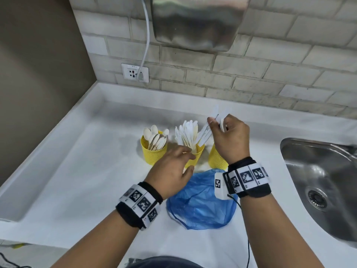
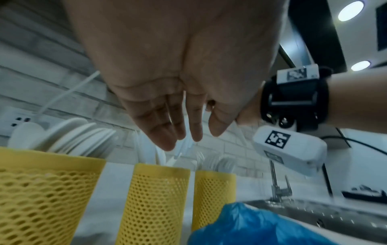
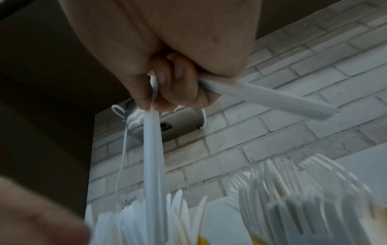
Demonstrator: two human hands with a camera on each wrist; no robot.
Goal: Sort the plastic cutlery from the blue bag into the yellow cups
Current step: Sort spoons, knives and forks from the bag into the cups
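Three yellow mesh cups stand in a row on the white counter: the left cup (image 1: pixel 154 153) holds spoons, the middle cup (image 1: pixel 195 156) holds knives, and the right cup (image 1: pixel 216 157), with forks in it, is partly hidden by my right wrist. My right hand (image 1: pixel 228 132) pinches white plastic cutlery (image 1: pixel 207 131) above the middle cup, one piece (image 3: pixel 154 149) hanging down among the knives and another (image 3: pixel 270 97) sticking out sideways. My left hand (image 1: pixel 173 167) hovers open beside the middle cup, fingers (image 2: pixel 167 131) straight, holding nothing. The crumpled blue bag (image 1: pixel 201 202) lies in front of the cups.
A steel sink (image 1: pixel 320 182) with a tap (image 2: pixel 278 187) lies to the right. A brick-tile wall carries a socket (image 1: pixel 135 72), a white cable (image 1: pixel 147 35) and a steel dispenser (image 1: pixel 197 22). A raised counter edge (image 1: pixel 48 151) runs along the left.
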